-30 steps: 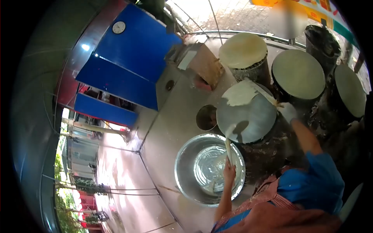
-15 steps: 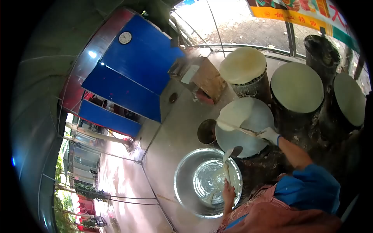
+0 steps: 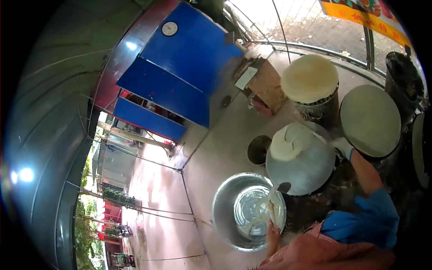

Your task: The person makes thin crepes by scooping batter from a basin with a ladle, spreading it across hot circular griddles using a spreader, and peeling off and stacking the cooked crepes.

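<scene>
My left hand (image 3: 273, 235), bare and closed, grips the handle of a batter-coated ladle (image 3: 271, 204). The ladle's dark end overlaps the gap between a wide metal basin (image 3: 220, 225) and a round griddle (image 3: 301, 173). Pale, wet batter lies in the basin. My right hand (image 3: 344, 147), in a white glove, is blurred at the griddle's right edge; it appears closed on the wooden spreader, whose outline is smeared. A pale mound of batter (image 3: 288, 139) with a curved ridge covers the griddle's upper left part.
Another drum griddle carries a full pale round (image 3: 310, 77); a further griddle (image 3: 371, 121) stands right of it. Beside the near griddle is a small metal bucket (image 3: 258, 150). A cardboard box (image 3: 265, 85) and a dark, upright drum (image 3: 402, 76) stand farther back.
My right hand has drawn back from the batter toward the griddle's right edge. The batter mound looks thicker and less elongated. My left hand still holds the ladle over the basin. The view has shifted.
</scene>
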The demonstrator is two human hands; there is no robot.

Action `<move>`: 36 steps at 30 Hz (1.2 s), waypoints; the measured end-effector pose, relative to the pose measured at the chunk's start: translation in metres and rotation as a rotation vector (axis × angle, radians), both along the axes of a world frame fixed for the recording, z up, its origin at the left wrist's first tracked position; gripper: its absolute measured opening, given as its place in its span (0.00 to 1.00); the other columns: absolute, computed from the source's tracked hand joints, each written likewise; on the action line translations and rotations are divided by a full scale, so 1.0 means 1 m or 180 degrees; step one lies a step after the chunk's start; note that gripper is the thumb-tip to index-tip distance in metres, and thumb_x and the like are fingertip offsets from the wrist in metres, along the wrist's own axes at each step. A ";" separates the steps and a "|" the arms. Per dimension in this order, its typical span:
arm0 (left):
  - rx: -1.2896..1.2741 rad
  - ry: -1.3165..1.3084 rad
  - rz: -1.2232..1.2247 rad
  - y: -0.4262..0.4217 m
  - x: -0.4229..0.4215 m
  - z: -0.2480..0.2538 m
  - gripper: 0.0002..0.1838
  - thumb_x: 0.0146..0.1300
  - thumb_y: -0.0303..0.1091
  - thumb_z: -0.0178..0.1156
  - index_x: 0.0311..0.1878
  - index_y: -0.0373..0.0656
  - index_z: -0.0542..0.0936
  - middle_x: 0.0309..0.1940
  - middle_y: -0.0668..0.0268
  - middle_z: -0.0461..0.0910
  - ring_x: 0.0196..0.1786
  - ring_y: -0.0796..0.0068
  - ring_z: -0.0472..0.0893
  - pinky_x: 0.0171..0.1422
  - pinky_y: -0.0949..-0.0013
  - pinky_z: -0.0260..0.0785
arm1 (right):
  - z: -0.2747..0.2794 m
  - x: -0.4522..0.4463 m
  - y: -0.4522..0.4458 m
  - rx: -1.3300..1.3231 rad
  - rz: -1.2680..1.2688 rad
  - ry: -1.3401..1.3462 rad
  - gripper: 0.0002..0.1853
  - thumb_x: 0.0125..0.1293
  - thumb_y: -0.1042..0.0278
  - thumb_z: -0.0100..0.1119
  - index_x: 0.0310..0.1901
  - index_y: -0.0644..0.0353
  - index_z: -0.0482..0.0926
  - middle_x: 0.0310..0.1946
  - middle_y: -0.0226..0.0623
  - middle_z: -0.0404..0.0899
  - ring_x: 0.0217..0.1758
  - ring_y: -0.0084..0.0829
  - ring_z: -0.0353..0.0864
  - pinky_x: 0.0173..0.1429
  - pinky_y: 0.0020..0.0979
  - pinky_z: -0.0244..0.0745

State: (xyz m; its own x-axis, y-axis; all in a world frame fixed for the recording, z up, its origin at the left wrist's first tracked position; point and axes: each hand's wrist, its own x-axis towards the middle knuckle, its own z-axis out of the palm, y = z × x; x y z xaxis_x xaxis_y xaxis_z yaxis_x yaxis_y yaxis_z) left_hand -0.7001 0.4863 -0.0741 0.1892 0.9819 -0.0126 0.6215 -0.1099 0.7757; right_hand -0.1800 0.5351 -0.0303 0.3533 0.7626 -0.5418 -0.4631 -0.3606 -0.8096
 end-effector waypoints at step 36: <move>-0.1532 -0.2036 0.1355 -0.108 -0.003 0.066 0.30 0.65 0.24 0.50 0.71 0.45 0.57 0.29 0.70 0.69 0.27 0.84 0.66 0.28 0.75 0.59 | -0.028 0.036 0.095 0.0086 0.1599 -0.1123 0.09 0.56 0.59 0.65 0.31 0.55 0.84 0.14 0.33 0.71 0.17 0.28 0.73 0.21 0.32 0.65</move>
